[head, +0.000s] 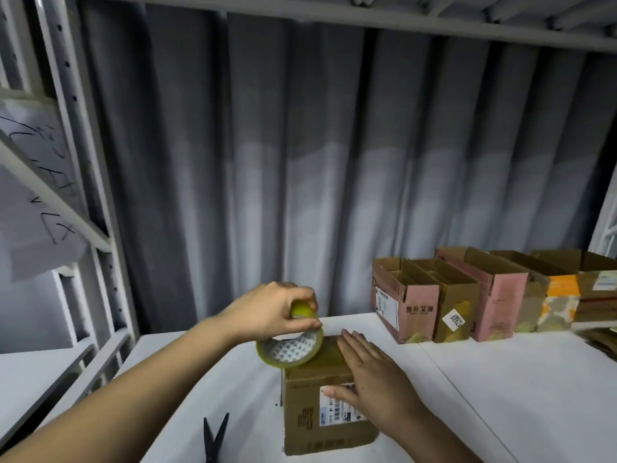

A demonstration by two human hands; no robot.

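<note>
A white paper sheet [36, 182] hung on the grey metal rack at the far left. Its black handwriting could not be read.

The left hand [270, 310] gripped a yellowish roll of clear packing tape [290, 349], with thumb and fingers curled over the upper rim. The roll was tilted, and its lower edge sat at the far left corner of the small closed brown cardboard box [310, 406].

1 pair of black scissors [216, 436] lay with blades spread on the white table [500, 379], near the box's left side but apart from it. The box stood on the table at centre.

The right hand [374, 375] lay flat on the box top with fingers straight and the thumb over the front edge. It pressed down and gripped nothing.

Status: the flaps were shut. Whether any strip crossed the seam could not be told. Sealing appeared to be at an early stage. Drawing tape over the top, pressing it down and cutting it were judged left to do.

Markings: a white barcode label [337, 406] on the box front was partly under the thumb, and its characters were too small to read. The dark print beside it was illegible. At right stood a row of open cartons. The pink-faced carton [405, 302] carried Chinese characters, and its brown neighbour bore a white sticker [453, 318] reading "7020".
</note>
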